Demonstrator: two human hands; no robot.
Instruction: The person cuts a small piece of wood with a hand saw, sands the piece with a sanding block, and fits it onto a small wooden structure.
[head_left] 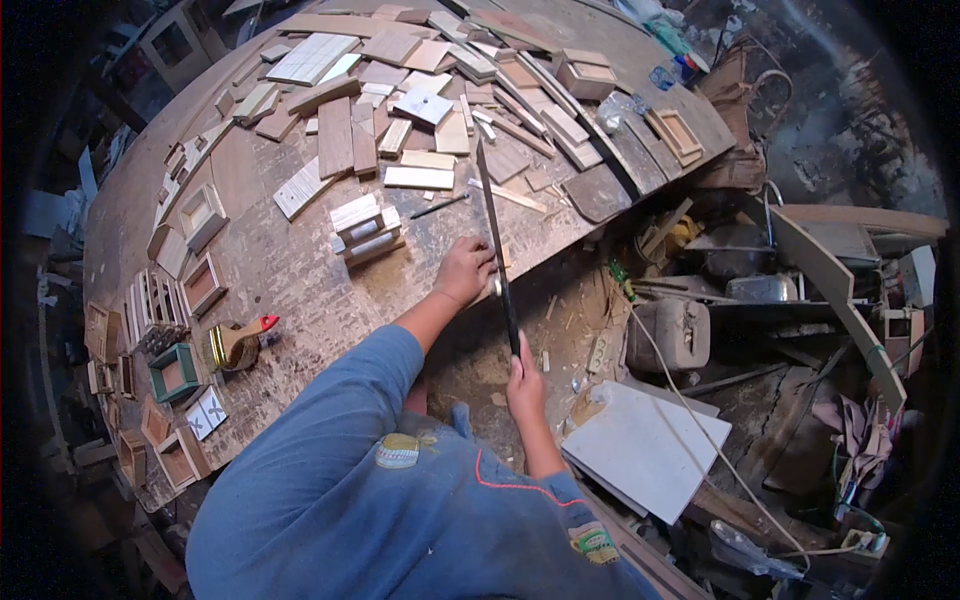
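Observation:
My left hand (pixel 468 268) is at the table's edge (pixel 560 238), its bent fingers gripping a small pale wooden piece (pixel 505 258) beside a long dark, narrow saw-like tool (pixel 489 200). My right hand (pixel 525 372) is closed on the lower end of that tool, which points away from me, slanting up and left. To the left of the tool lie a thin dark rod (pixel 438 205) and a small stack of wooden blocks (pixel 365 228).
Wood offcuts (pixel 335 140) cover the far tabletop; small wooden boxes (pixel 203 218) and a red-handled brush on a can (pixel 235 345) sit left. Below the edge at right are a plastic jerrycan (pixel 668 335), a white board (pixel 645 450), a cord (pixel 730 480) and clutter.

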